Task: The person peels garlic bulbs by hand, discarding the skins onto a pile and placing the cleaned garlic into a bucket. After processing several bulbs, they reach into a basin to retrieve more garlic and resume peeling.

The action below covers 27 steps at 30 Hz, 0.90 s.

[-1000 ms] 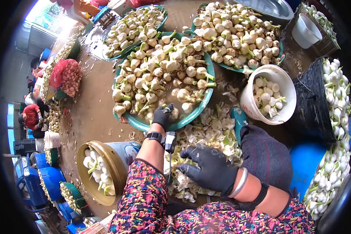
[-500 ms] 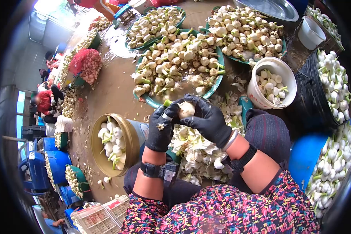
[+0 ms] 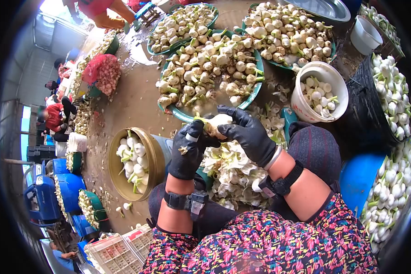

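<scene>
In black gloves, my two hands hold one garlic bulb (image 3: 220, 122) above a heap of peeled skins. Its short green stem points left, and part of its outer skin looks loose. My left hand (image 3: 190, 148) has its fingers closed on the stem side, with a bit of skin stuck to the glove. On the right side, my right hand (image 3: 251, 137) grips the bulb with thumb and fingers. The pale skins (image 3: 235, 171) lie between my knees. Just beyond the hands stands a green-rimmed tub (image 3: 259, 98) of unpeeled bulbs in murky water.
A tan bucket (image 3: 157, 157) of peeled white bulbs lies tilted at left. A white bucket (image 3: 297, 102) with more bulbs stands at right, beside a black basket (image 3: 358, 100) and a blue tub (image 3: 358, 182). Several people sit or stand further off, one in red (image 3: 55, 116).
The bulb has turned in my hands, its stem showing more to the left. My right hand has shifted slightly right, its fingers less curled over the top. The view has moved a little.
</scene>
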Each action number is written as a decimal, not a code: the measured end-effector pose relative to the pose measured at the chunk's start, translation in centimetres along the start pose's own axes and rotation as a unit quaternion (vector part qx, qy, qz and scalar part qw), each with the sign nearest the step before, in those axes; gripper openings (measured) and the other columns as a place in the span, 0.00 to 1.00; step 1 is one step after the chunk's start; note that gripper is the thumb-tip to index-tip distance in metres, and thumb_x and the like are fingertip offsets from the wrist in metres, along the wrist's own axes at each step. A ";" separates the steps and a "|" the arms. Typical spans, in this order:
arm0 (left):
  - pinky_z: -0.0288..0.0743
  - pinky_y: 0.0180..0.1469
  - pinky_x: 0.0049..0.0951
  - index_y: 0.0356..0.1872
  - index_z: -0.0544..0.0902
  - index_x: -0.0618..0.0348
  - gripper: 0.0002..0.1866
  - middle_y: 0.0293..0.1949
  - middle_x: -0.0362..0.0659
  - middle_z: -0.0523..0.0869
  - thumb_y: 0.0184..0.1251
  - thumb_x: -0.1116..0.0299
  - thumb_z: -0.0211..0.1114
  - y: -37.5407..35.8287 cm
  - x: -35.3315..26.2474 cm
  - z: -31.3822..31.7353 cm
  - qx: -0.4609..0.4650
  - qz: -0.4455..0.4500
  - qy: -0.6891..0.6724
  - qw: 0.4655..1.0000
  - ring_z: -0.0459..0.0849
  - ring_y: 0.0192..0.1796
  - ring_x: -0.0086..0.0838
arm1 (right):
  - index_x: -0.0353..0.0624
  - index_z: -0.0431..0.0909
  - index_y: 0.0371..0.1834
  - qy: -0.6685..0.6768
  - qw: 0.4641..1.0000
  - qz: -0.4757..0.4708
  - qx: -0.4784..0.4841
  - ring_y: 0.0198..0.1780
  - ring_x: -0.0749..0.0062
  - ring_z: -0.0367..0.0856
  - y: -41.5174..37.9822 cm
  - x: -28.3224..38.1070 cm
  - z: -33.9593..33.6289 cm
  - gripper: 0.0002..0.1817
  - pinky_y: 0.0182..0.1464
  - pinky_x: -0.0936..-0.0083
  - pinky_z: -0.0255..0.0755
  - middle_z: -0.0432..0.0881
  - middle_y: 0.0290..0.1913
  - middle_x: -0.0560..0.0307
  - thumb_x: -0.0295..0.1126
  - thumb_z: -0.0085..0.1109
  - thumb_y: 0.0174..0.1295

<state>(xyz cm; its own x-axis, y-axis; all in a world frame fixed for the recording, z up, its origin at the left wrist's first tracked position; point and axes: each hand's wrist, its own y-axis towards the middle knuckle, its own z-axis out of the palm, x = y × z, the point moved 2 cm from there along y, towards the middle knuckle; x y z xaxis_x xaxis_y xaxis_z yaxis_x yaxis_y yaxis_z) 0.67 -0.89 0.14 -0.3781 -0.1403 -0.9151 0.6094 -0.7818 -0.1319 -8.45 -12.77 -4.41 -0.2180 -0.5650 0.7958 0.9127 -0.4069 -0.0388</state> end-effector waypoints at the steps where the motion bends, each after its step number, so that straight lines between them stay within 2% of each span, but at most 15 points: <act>1: 0.79 0.39 0.32 0.41 0.77 0.70 0.15 0.36 0.48 0.82 0.66 0.65 0.55 0.0 0.1 -0.2 0.000 -0.001 -0.001 1.000 0.84 0.35 0.34 | 0.35 0.66 0.58 0.000 1.000 0.001 -0.001 0.48 0.78 0.74 0.0 0.0 0.2 0.23 0.52 0.78 0.69 0.77 0.49 0.56 0.29 0.57 0.60; 4: 0.79 0.38 0.31 0.40 0.78 0.70 0.12 0.36 0.46 0.83 0.64 0.68 0.56 0.1 1.0 -1.6 -0.003 -0.019 0.057 0.998 0.84 0.35 0.33 | 0.36 0.66 0.58 0.029 0.999 0.022 -0.020 0.48 0.77 0.75 -0.2 0.2 0.3 0.22 0.51 0.79 0.71 0.76 0.48 0.56 0.31 0.55 0.63; 6: 0.79 0.38 0.31 0.40 0.78 0.68 0.10 0.36 0.46 0.83 0.62 0.72 0.57 0.0 1.5 -2.7 0.004 0.090 0.346 0.934 0.83 0.35 0.33 | 0.36 0.66 0.57 0.024 0.998 0.064 -0.013 0.47 0.75 0.76 -0.1 0.0 -0.1 0.20 0.46 0.78 0.74 0.76 0.47 0.56 0.35 0.51 0.65; 7: 0.79 0.38 0.31 0.40 0.78 0.68 0.10 0.36 0.46 0.83 0.62 0.72 0.57 0.0 1.4 -2.6 0.003 0.090 0.345 0.934 0.83 0.35 0.33 | 0.36 0.66 0.57 0.023 0.998 0.065 -0.013 0.47 0.75 0.76 -0.1 -0.2 -0.2 0.20 0.46 0.78 0.74 0.76 0.47 0.56 0.35 0.51 0.65; 9: 0.77 0.43 0.29 0.40 0.77 0.68 0.15 0.37 0.45 0.82 0.62 0.65 0.54 -0.1 0.9 -2.1 0.024 0.125 0.407 0.905 0.82 0.37 0.32 | 0.37 0.67 0.56 -0.035 0.998 0.044 -0.021 0.45 0.73 0.77 0.0 -0.7 -0.5 0.20 0.41 0.79 0.76 0.76 0.46 0.56 0.38 0.48 0.66; 13: 0.77 0.44 0.28 0.40 0.77 0.67 0.10 0.36 0.44 0.82 0.61 0.70 0.57 -0.3 2.2 -2.0 -0.053 0.126 0.328 0.935 0.82 0.39 0.30 | 0.36 0.71 0.51 0.031 0.998 -0.004 -0.059 0.39 0.78 0.77 -0.1 -0.2 0.3 0.18 0.40 0.81 0.75 0.77 0.42 0.57 0.36 0.55 0.62; 15: 0.77 0.43 0.28 0.44 0.78 0.69 0.11 0.39 0.45 0.83 0.62 0.76 0.55 -0.3 0.9 0.0 -0.028 0.008 -0.022 0.999 0.82 0.39 0.29 | 0.36 0.70 0.51 0.065 0.995 0.067 -0.024 0.38 0.78 0.77 0.1 -0.1 0.5 0.19 0.39 0.81 0.76 0.77 0.42 0.56 0.37 0.56 0.61; 16: 0.77 0.43 0.28 0.44 0.78 0.69 0.11 0.39 0.45 0.83 0.62 0.76 0.55 -0.3 1.1 -0.3 -0.028 0.009 -0.023 0.999 0.82 0.39 0.29 | 0.36 0.70 0.50 0.049 0.996 0.060 -0.038 0.39 0.78 0.77 -0.3 0.9 1.2 0.18 0.38 0.79 0.76 0.77 0.42 0.56 0.36 0.56 0.61; 18: 0.76 0.43 0.28 0.43 0.78 0.71 0.11 0.40 0.44 0.83 0.63 0.75 0.54 -0.3 1.1 -0.9 0.014 0.133 0.294 0.946 0.82 0.40 0.28 | 0.36 0.70 0.50 0.051 0.997 0.046 -0.045 0.40 0.78 0.77 -0.3 0.8 1.2 0.18 0.37 0.78 0.77 0.77 0.42 0.56 0.36 0.56 0.61; 21: 0.77 0.42 0.27 0.42 0.78 0.70 0.11 0.37 0.45 0.83 0.61 0.75 0.54 -0.4 0.7 -0.6 0.029 0.164 0.433 0.886 0.82 0.38 0.27 | 0.37 0.70 0.49 -0.014 0.998 -0.012 -0.055 0.37 0.78 0.78 -0.3 -0.1 0.5 0.17 0.33 0.79 0.76 0.77 0.39 0.56 0.37 0.54 0.63; 22: 0.77 0.42 0.27 0.42 0.78 0.70 0.11 0.37 0.45 0.83 0.61 0.75 0.54 -0.3 0.8 -0.8 0.030 0.163 0.432 0.887 0.82 0.38 0.27 | 0.38 0.70 0.49 -0.082 0.993 -0.055 -0.058 0.34 0.77 0.78 -0.2 0.1 0.5 0.17 0.29 0.80 0.75 0.78 0.37 0.56 0.40 0.52 0.64; 23: 0.76 0.40 0.25 0.41 0.79 0.70 0.11 0.35 0.45 0.83 0.60 0.75 0.54 -0.2 1.3 -1.5 -0.006 0.085 0.287 0.954 0.82 0.36 0.26 | 0.38 0.70 0.49 -0.082 0.993 -0.055 -0.059 0.34 0.77 0.78 -0.4 0.5 0.2 0.17 0.29 0.80 0.75 0.78 0.37 0.56 0.40 0.52 0.64; 24: 0.75 0.39 0.23 0.40 0.79 0.69 0.11 0.33 0.44 0.83 0.59 0.76 0.54 -0.3 1.8 -2.0 -0.043 0.004 0.133 0.990 0.82 0.35 0.25 | 0.39 0.70 0.48 0.015 0.997 0.074 -0.004 0.30 0.77 0.78 -0.7 0.6 -0.1 0.19 0.26 0.81 0.73 0.78 0.34 0.56 0.43 0.49 0.65; 25: 0.75 0.39 0.23 0.40 0.79 0.69 0.11 0.33 0.44 0.83 0.59 0.76 0.54 -0.2 1.7 -2.2 -0.044 0.003 0.132 0.990 0.82 0.35 0.25 | 0.40 0.71 0.48 0.113 0.972 0.201 0.052 0.26 0.76 0.77 -1.1 0.8 0.2 0.20 0.22 0.83 0.70 0.78 0.31 0.57 0.47 0.46 0.66; 27: 0.73 0.36 0.21 0.40 0.80 0.69 0.11 0.30 0.42 0.82 0.57 0.77 0.54 0.0 1.4 -2.6 -0.033 0.023 0.170 0.985 0.80 0.32 0.22 | 0.43 0.72 0.45 0.127 0.933 0.330 0.072 0.22 0.77 0.76 -1.6 0.4 1.3 0.22 0.17 0.84 0.66 0.77 0.27 0.58 0.51 0.45 0.65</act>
<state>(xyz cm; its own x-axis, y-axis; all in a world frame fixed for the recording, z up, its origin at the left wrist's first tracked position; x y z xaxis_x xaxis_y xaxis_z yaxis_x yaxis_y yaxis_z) 1.94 0.46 -2.10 -0.1014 0.0463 -0.9938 0.6688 -0.7363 -0.1026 -9.59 -11.41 -3.25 0.3493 -0.8179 0.4572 0.9101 0.1799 -0.3734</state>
